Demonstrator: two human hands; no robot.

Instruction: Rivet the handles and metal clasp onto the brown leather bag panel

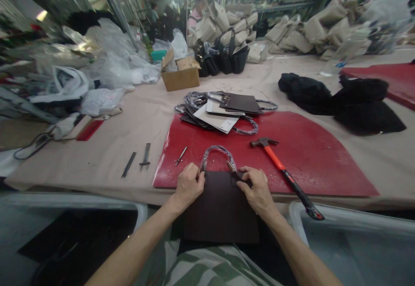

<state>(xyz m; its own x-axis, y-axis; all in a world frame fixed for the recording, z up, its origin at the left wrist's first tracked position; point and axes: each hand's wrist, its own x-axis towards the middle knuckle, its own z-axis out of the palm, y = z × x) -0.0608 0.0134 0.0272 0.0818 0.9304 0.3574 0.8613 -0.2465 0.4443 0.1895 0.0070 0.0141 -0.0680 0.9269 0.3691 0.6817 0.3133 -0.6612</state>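
As pale beige folded bags [304, 33] lie heaped along the upper right of the frame, a long worktable covered in pinkish-beige cloth [110, 141] stretches across a cluttered workshop lit by bright windows at top centre. Crumpled clear plastic [113, 52] crowds the upper left, near an open brown cardboard box [180, 79]. On the table, a glossy red board [311, 156] bears a claw hammer with an orange-and-black handle [287, 176], its end jutting past the near edge; a pile of dark brown panels and white pieces [220, 119] overlaps the board's far edge. At bottom centre, directly before me, is a flat dark brown panel with a plastic-wrapped looped handle [222, 208]. My left hand [190, 183], curled nearly closed, pinches its upper left corner. My right hand [257, 188], fingers bent, grips a short dark strap [244, 180] at the upper right corner between thumb and fingertips.
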